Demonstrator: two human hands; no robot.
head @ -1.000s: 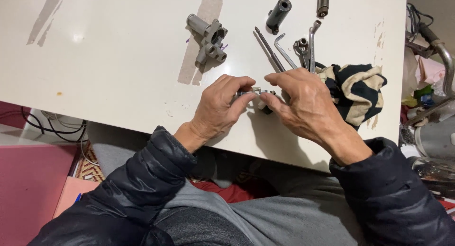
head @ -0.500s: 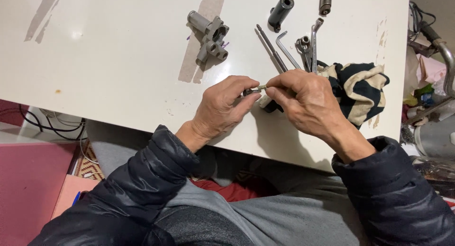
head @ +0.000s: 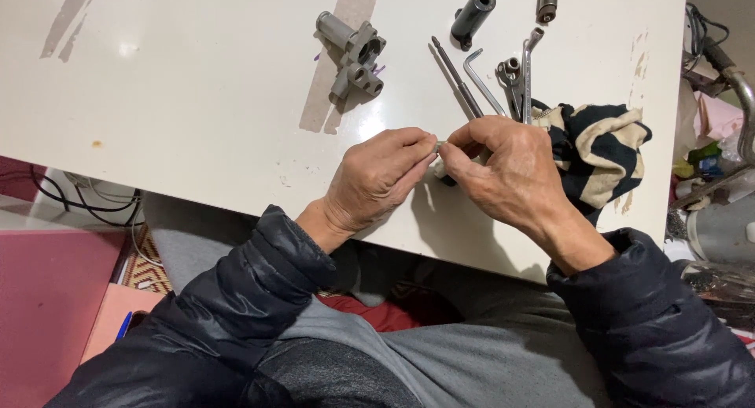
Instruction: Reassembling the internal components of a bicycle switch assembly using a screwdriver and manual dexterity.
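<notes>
My left hand [head: 377, 180] and my right hand [head: 507, 172] meet fingertip to fingertip above the near part of the white table [head: 197, 117]. Between them they pinch a small silvery metal part [head: 440, 144], mostly hidden by my fingers. A dark piece shows just under my right thumb; what it is I cannot tell. Both hands hover close to the tabletop, left of a black and cream striped cloth [head: 598, 152].
A grey metal block with cylinders [head: 352, 55] lies further back. A black tube [head: 473, 14], a long thin rod [head: 456, 76], a hex key [head: 481, 79] and more metal tools [head: 519, 70] lie behind my hands. Clutter stands off the table's right edge.
Both hands stay together on the small part. My fingers have shifted slightly around it, and the view has moved a little.
</notes>
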